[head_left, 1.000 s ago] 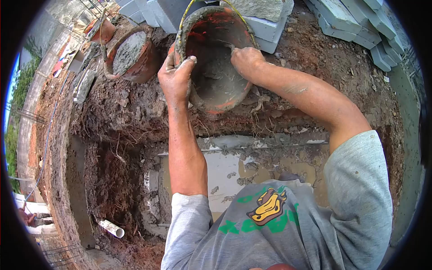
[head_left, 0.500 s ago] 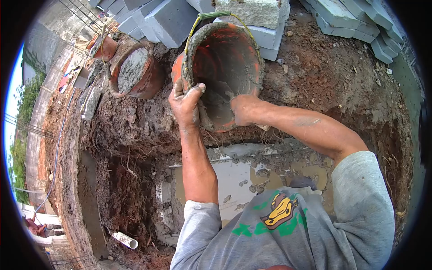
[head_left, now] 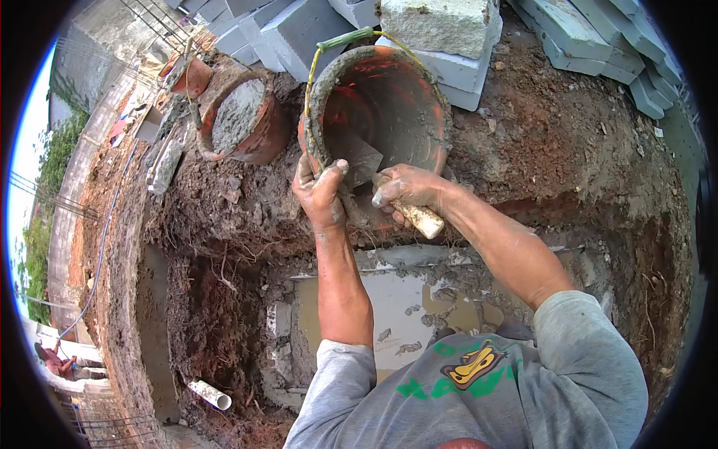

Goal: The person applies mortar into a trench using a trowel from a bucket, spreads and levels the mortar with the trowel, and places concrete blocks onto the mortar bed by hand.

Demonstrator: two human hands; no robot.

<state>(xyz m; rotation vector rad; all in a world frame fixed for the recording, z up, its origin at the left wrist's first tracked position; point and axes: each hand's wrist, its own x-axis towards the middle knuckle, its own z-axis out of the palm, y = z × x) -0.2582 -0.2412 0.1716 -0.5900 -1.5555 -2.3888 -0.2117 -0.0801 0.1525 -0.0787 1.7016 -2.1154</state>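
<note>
Head view: nearest, the person's left grip (head_left: 323, 196) clasps the near-left rim of the tilted orange bucket (head_left: 404, 97), thumb over the edge, while the right grip (head_left: 411, 187) is clenched around the pale handle of a trowel (head_left: 362, 160), its blade inside the bucket's mouth. Good work here probably rests on the left grip keeping the bucket steady — and on the blade lying close to the wall, so that its edge lifts the clinging grey mortar (head_left: 374, 52) without gouging. A firm but loose-wristed right grip should help; how much mix lies inside is hard to judge.

Around the bucket spreads reddish soil (head_left: 553, 142), rough and uneven, likely poor footing for a load. On the bucket's near side, lower down, a trench holds a murky pool (head_left: 396, 307), with a white pipe (head_left: 211, 395) to the left. Beyond the bucket's left side sits a second bucket (head_left: 265, 142) of mortar, then a smaller bucket (head_left: 196, 78). Grey blocks (head_left: 307, 37) are stacked behind it — another stack (head_left: 576, 37) stands off to its right. Far to its left is another person (head_left: 63, 363).
</note>
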